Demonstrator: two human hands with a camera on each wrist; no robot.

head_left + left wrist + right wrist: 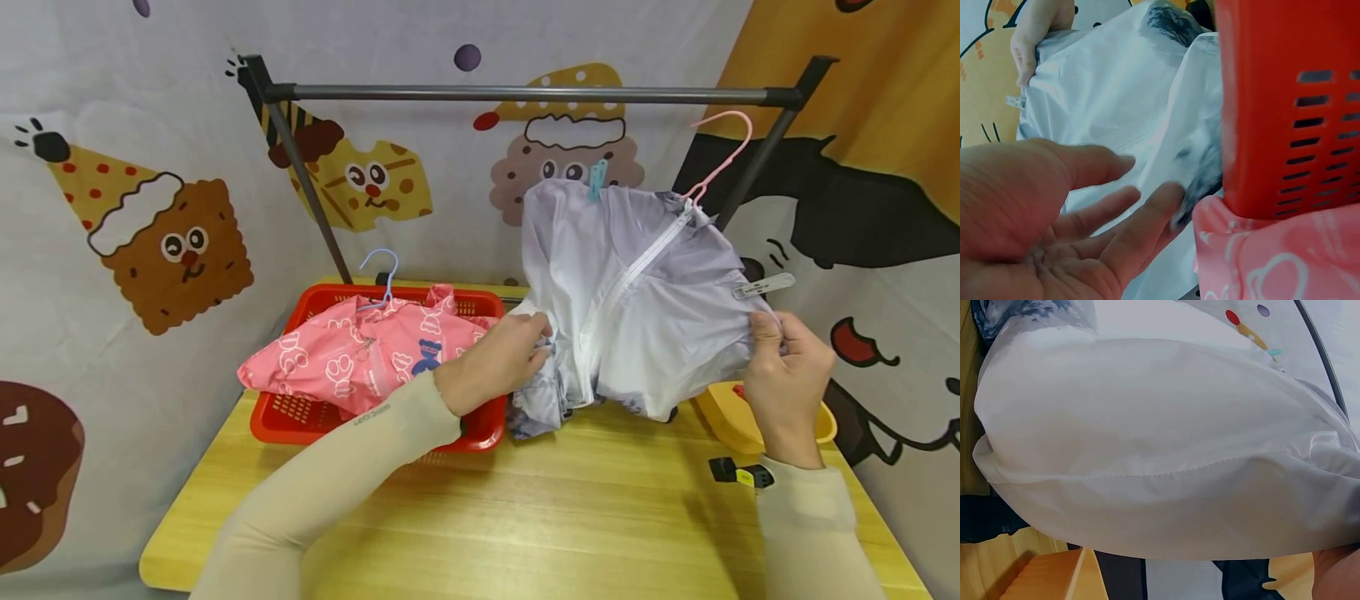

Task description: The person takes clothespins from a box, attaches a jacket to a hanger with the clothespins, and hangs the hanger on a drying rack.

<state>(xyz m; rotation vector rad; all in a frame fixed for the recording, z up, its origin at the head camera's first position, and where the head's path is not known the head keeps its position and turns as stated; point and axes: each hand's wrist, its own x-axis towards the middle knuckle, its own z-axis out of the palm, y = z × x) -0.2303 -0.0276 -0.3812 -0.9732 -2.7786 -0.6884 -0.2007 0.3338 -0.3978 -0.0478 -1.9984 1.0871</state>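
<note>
A white and pale grey zipped garment (645,292) is on a pink hanger (723,158), whose hook shows just below the rail. One blue clip (597,179) and one pale clip (765,286) are on it. My right hand (791,379) pinches the garment's edge below the pale clip; part of that hand (1338,578) shows beside the cloth (1147,425) in the right wrist view. At the garment's left side is my left hand (498,358). In the left wrist view, the left hand (1079,219) has thumb and fingers apart, close to the white cloth (1104,94).
A red basket (288,433) holds a pink patterned garment (330,354) with a blue hanger (388,271), left of the white one. A metal rack (450,93) stands over the wooden table (525,517). A yellow container (723,417) sits behind my right hand.
</note>
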